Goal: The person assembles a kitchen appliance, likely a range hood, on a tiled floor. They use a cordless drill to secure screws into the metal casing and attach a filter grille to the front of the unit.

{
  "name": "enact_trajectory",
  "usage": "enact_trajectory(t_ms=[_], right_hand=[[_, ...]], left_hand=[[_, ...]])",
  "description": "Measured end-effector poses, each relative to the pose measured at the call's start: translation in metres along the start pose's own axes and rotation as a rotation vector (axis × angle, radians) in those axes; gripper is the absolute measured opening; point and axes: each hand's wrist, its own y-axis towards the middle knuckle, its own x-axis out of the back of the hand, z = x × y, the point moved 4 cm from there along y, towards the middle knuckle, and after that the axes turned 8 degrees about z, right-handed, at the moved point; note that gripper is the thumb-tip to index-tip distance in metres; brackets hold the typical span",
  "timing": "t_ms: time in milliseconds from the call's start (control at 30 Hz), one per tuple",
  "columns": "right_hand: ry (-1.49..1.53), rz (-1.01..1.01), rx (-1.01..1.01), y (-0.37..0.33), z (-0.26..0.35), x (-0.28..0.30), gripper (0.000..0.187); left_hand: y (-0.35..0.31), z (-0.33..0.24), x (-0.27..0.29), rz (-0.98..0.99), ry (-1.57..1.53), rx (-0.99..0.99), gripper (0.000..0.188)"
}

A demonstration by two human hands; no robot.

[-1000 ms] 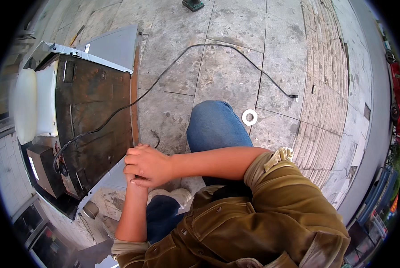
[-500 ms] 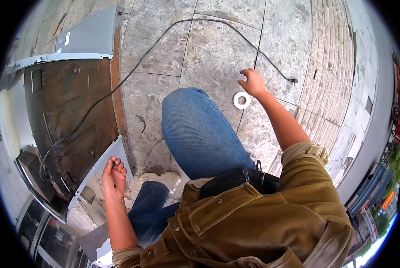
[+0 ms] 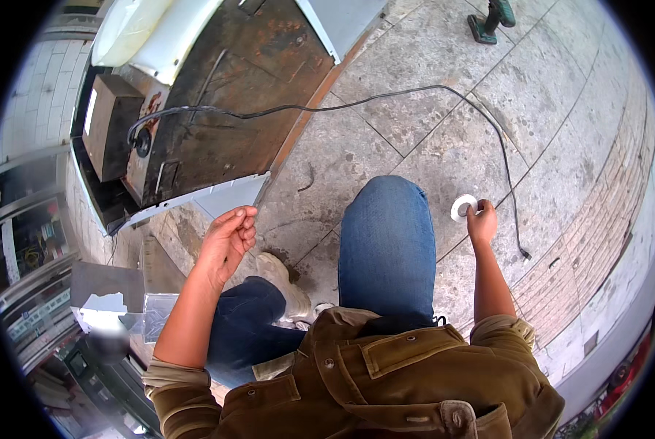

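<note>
My right hand (image 3: 482,222) is closed, with thumb and fingers pinching the near edge of a white roll of tape (image 3: 456,210) just right of my bent knee. Whether the roll still touches the ground I cannot tell. My left hand (image 3: 226,245) is raised in front of the metal machine, fingers curled together in a pinch; what they hold, if anything, is too small to make out. A black power cable (image 3: 386,96) leaves the rusty machine panel (image 3: 247,95), arcs across the paving and ends in a plug (image 3: 525,254) beyond my right hand.
A green cordless drill (image 3: 492,22) stands on the paving at the far right. A short dark strip (image 3: 310,177) lies between machine and knee. At the left are a grey box (image 3: 106,285) and shelving (image 3: 31,249). A ribbed paving band (image 3: 590,241) runs along the right.
My right hand, empty before, has taken hold of the tape roll. My left hand stays closed. The view has turned, bringing the drill into sight.
</note>
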Motion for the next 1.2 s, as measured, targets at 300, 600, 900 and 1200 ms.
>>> enact_trajectory(t_ms=[300, 600, 900, 1200], right_hand=[[0.378, 0.293, 1.112, -0.179, 0.411, 0.112, 0.023], [0.235, 0.830, 1.547, -0.364, 0.507, 0.039, 0.035], [-0.014, 0.716, 1.202, -0.251, 0.474, -0.031, 0.027], [-0.107, 0.272, 0.856, -0.169, 0.473, 0.079, 0.025]], left_hand=[[-0.091, -0.008, 0.017, 0.081, 0.489, -0.376, 0.033], [-0.246, 0.037, 0.214, -0.679, 0.511, -0.617, 0.021], [-0.314, 0.260, 0.433, -0.673, 1.092, 0.743, 0.031], [-0.185, -0.017, 0.331, 0.271, 0.931, -0.325, 0.019]])
